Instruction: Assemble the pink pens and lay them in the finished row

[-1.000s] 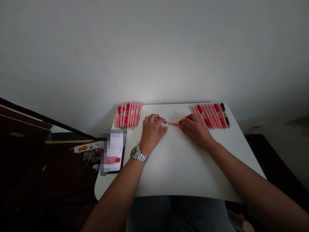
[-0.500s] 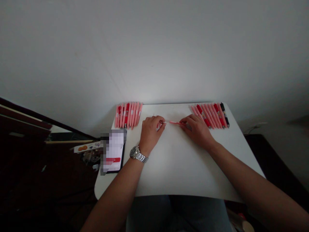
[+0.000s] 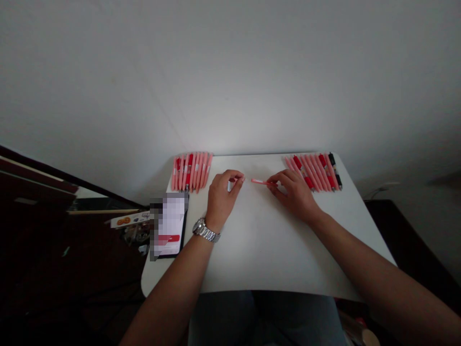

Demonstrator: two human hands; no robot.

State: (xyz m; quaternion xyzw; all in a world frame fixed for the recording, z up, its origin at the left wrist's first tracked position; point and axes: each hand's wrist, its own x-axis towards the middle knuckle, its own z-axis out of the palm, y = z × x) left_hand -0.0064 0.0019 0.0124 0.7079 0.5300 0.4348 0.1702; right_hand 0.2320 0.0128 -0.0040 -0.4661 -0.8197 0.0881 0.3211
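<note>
Between the thumb and fingers of my right hand [image 3: 292,193] is a slim pink pen [image 3: 258,181], held almost level just above the white table, one end pointing left. My left hand [image 3: 222,193], with a metal watch [image 3: 206,229] on its wrist, is closed in a pinch a short gap from that end. Whatever may be between its fingertips is too small to make out. Behind my right hand lies a row of pink, red and black pens [image 3: 317,173]. Another row of pink and red pens [image 3: 192,171] lies at the table's back left.
A phone [image 3: 171,226] with a partly blurred screen lies at the left edge of the white table [image 3: 273,259]. A pale wall [image 3: 230,77] rises behind the table. Dark furniture [image 3: 32,192] and some clutter stand to the left, below table height.
My left hand has drawn slightly left and up, widening the gap to the pen. My right hand keeps its grip on the pen with little movement.
</note>
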